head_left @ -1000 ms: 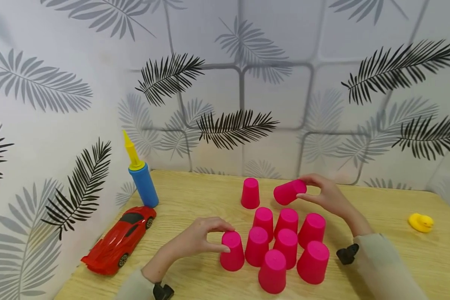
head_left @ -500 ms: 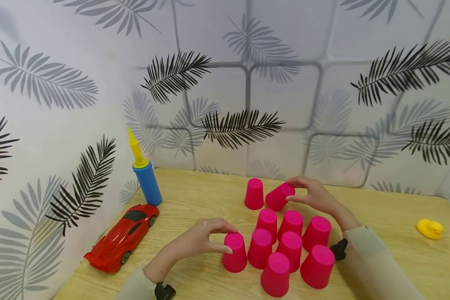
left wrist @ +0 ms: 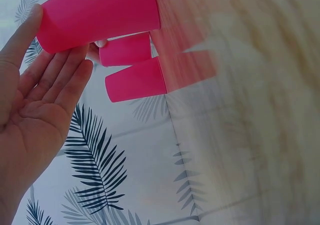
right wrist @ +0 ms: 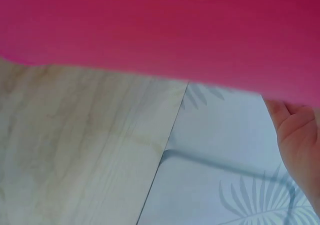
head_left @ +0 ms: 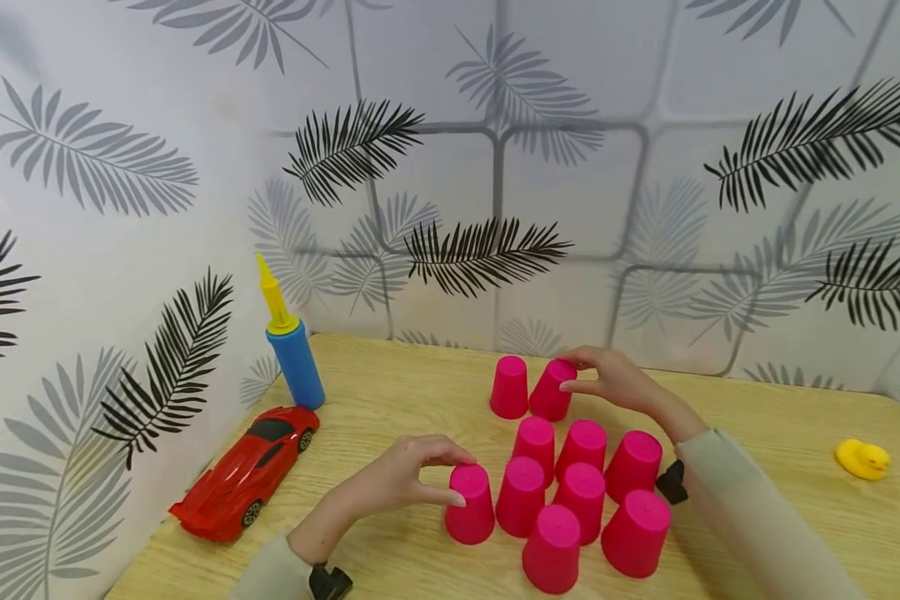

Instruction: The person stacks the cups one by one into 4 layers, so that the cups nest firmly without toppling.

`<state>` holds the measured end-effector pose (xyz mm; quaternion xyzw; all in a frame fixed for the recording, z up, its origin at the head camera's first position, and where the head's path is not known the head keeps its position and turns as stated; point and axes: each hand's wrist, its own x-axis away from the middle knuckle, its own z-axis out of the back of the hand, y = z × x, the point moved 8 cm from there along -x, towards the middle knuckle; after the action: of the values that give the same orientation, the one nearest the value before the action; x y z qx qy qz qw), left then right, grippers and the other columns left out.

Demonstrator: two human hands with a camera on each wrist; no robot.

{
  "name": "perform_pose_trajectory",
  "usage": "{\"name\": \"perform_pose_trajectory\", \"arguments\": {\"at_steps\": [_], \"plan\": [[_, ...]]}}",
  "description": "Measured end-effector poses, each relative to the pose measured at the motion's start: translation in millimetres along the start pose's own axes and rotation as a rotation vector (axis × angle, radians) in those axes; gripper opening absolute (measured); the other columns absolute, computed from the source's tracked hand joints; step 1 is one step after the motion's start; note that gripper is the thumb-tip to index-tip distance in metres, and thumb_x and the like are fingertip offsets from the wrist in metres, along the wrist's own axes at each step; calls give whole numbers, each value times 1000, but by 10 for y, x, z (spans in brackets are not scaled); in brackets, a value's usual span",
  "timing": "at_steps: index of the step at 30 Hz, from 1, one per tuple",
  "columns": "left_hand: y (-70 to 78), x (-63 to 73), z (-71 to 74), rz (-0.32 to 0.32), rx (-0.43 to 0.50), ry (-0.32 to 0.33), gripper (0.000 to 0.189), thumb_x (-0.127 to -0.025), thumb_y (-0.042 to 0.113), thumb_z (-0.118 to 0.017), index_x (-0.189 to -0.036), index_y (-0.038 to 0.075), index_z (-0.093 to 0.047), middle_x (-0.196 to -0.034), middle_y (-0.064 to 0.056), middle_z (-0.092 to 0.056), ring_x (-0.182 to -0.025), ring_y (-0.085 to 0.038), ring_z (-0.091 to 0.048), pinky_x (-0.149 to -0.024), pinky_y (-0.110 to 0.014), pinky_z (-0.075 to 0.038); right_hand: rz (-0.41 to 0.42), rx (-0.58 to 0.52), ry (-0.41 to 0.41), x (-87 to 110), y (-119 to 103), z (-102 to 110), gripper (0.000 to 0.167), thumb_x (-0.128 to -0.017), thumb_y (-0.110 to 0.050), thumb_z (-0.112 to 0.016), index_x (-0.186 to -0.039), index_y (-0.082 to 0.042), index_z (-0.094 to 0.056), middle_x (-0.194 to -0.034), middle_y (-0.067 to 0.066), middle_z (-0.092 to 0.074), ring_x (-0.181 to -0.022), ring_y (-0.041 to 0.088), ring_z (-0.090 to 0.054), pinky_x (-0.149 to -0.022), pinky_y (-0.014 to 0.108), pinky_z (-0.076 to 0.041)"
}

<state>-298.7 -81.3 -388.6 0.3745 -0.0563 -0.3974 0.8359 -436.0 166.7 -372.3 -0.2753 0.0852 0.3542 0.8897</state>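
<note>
My left hand (head_left: 401, 479) pinches the closed top of an upside-down pink plastic cup (head_left: 470, 510) between thumb and fingers. In the left wrist view, that cup (left wrist: 105, 17) fills the top, the thumb on its near side and fingers beneath. At the back, my right hand (head_left: 615, 382) holds another pink cup (head_left: 551, 396), upside down and leaning slightly, close beside an upright pink cup (head_left: 509, 388). A blurred pink cup wall (right wrist: 150, 30) spans the right wrist view, hiding most of the right fingers. Several upside-down cups (head_left: 581, 492) stand clustered between the hands.
On the left of the wooden table (head_left: 397, 383) lies a red toy car (head_left: 247, 475), with a blue hand pump (head_left: 297, 367) with a yellow nozzle standing behind it. A yellow rubber duck (head_left: 862, 459) sits at the far right. Leaf-patterned walls (head_left: 555, 192) border the table.
My right hand has moved left with its cup, turning it from lying nearly sideways to almost upright beside the rear cup. The left hand stays on its cup; the view shifts slightly.
</note>
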Motion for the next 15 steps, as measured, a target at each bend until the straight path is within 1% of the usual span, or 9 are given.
{"name": "perform_pose_trajectory", "arguments": {"at_steps": [4,11,15], "plan": [[0,0,-5,-5,3,-2,45,-82,26,-78,-121,8,-65,-116,-6,-71,-107,-15,-68,-94,-36,-57,10,26,-12,-37,-23,-21,45,-82,-18,-78,-122,-2,-65,-113,15,-71,-99,30,-68,-89,48,-57],[-28,5,-7,20,9,-8,45,-83,27,-77,-123,10,-64,-116,-5,-71,-107,-14,-67,-95,-36,-57,49,71,-7,-79,-61,-56,48,-82,-16,-78,-123,2,-64,-112,17,-71,-95,30,-69,-86,46,-59],[-34,4,-4,23,7,-9,45,-83,28,-77,-123,10,-64,-116,-4,-71,-107,-14,-67,-95,-35,-57,54,54,-11,-69,-56,-73,52,-82,-14,-78,-126,5,-60,-117,20,-68,-101,32,-67,-88,48,-58]]}}
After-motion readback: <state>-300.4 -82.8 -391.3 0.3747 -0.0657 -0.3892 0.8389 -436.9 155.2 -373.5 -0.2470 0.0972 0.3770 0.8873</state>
